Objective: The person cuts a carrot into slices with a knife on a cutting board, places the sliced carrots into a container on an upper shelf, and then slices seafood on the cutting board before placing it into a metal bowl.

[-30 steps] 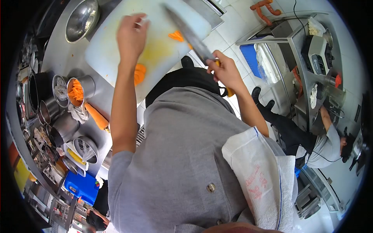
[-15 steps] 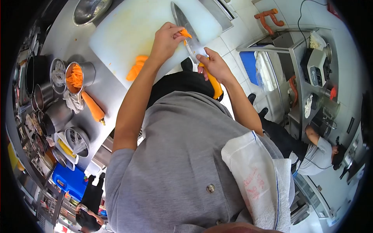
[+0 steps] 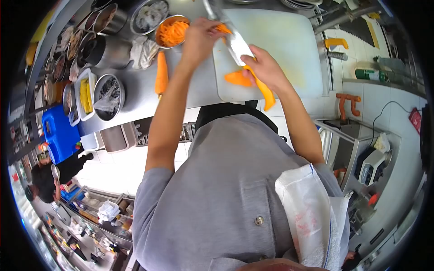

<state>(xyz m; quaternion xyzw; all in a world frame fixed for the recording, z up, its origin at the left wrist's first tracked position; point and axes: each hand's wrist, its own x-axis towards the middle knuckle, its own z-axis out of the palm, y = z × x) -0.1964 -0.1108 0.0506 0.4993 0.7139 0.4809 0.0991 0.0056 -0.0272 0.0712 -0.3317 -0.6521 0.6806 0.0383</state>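
My right hand (image 3: 266, 70) grips a kitchen knife by its yellow handle (image 3: 263, 92). The wide blade (image 3: 238, 45) is raised over the left part of a white cutting board (image 3: 289, 54) and points away from me. Pinched in my left hand (image 3: 200, 39) are some orange carrot strips (image 3: 223, 28), close against the blade; whether they touch it I cannot tell. On the board below the knife lies a cut carrot piece (image 3: 237, 78), partly covered by my right hand. A metal container of carrot strips (image 3: 173, 33) stands just left of my left hand.
A whole carrot (image 3: 161, 74) lies on the steel counter beside a crumpled cloth (image 3: 143, 52). Farther left are a metal bowl with dark contents (image 3: 108, 95), a white tray with something yellow (image 3: 86, 97) and a blue jug (image 3: 61, 131). Another person (image 3: 49, 178) stands at the lower left.
My view and body have turned left toward the counter. Both hands, with the knife and carrot strips, have moved from the board's near edge toward the container of strips.
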